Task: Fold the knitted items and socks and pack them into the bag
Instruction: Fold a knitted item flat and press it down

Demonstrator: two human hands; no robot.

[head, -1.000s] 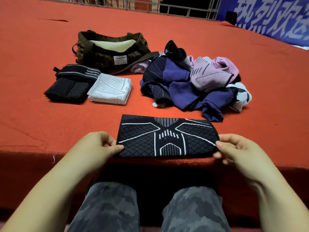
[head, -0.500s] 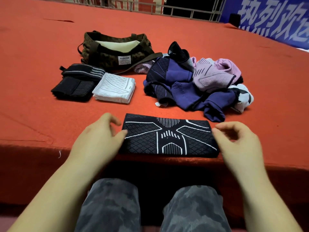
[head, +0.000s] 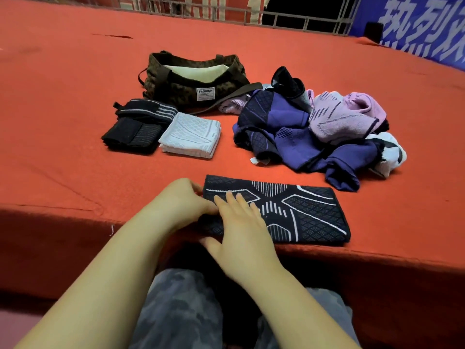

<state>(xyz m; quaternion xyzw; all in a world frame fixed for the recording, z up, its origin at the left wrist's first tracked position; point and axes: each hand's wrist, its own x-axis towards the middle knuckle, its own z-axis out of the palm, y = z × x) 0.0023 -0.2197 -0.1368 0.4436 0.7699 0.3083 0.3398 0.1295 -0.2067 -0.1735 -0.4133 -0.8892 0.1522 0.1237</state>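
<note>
A folded black knitted item with white lines lies along the front edge of the red surface. My left hand grips its left end, fingers curled at the edge. My right hand lies flat on the item's left half, fingers straight and pointing away from me. The camouflage bag stands open at the back, showing a cream lining. In front of it sit a folded black stack and a folded white piece. An unfolded pile of purple, pink and white knitwear lies to the right.
The red cloth-covered surface drops off at its front edge just under the black item. My camouflage-trousered knees are below that edge. A metal railing and a blue banner run along the back.
My right hand left the item's right end and crossed over onto its left half, beside my left hand. My left hand stayed at the left end.
</note>
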